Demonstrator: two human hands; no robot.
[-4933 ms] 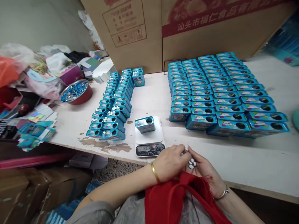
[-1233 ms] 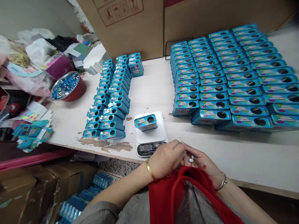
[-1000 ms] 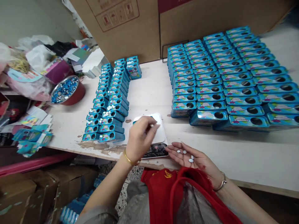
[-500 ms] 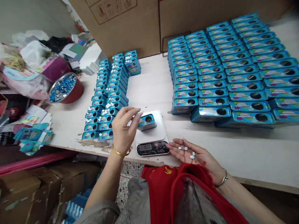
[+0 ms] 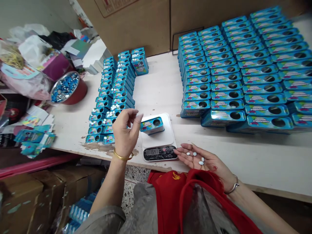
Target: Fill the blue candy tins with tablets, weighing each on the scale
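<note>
A blue candy tin [image 5: 152,126] with a round hole in its top stands on a white digital kitchen scale [image 5: 158,140]. My left hand [image 5: 126,131], with a gold bangle at the wrist, hovers at the tin's left side. Its fingers are curled, the thumb stands apart from them, and nothing shows between them. My right hand [image 5: 203,159] lies palm up in front of the scale, fingers stretched out. In its palm rest several small white candies [image 5: 201,162]. The fingertips are beside the scale's dark display panel [image 5: 159,152].
Rows of blue tins [image 5: 226,77] fill the table's right side. Left of the scale stand more tins [image 5: 122,85], several heaped with white candies. A red bowl [image 5: 79,92] holds blue and silver pieces. Flattened blue cartons [image 5: 34,138] lie at the left edge; brown cardboard [image 5: 141,29] stands behind.
My left hand has drawn slightly left, away from the tin's top, and its thumb and fingers have parted. The number on the scale has risen. My right hand keeps its pose.
</note>
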